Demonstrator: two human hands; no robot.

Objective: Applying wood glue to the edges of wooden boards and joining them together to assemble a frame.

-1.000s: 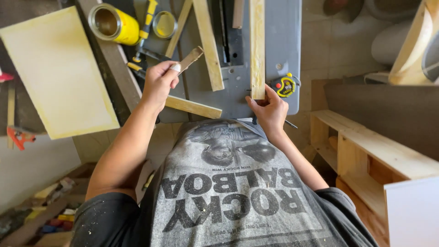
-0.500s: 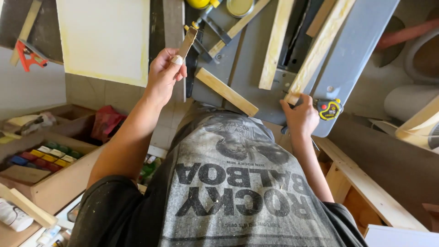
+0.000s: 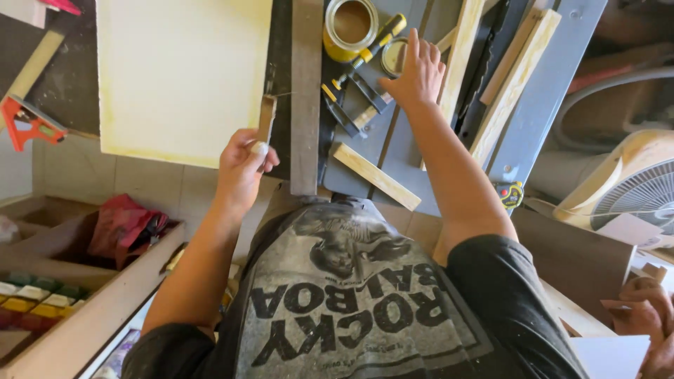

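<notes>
The left hand (image 3: 242,165) is closed around the lower end of a short wooden offcut (image 3: 266,119), thumb and fingers pinching it so that the piece stands nearly upright above the fist. The offcut sits at the right edge of the pale square panel (image 3: 184,77) and just left of the dark vertical rail (image 3: 306,98); whether it touches the panel cannot be determined from this view.

Handling estimate: the offcut appears light, rigid and dry. It is thin, so a pinch across the flat faces near one end, as shown, gives good control. The raw surface is likely not slippery; sawn edges may carry splinters.

The right hand (image 3: 419,70) is open, fingers spread and extended, palm down over the grey saw table (image 3: 411,158). It holds nothing. Its fingertips are at or just above the round tin lid (image 3: 393,57), with the open yellow can (image 3: 350,28) near on the left and a long light batten (image 3: 460,49) just beside it on the right. A yellow-handled clamp (image 3: 365,67) lies between the can and the hand.

A short loose batten (image 3: 375,176) lies diagonally on the table, well apart from both hands. A fan (image 3: 625,189) stands at the right.
</notes>
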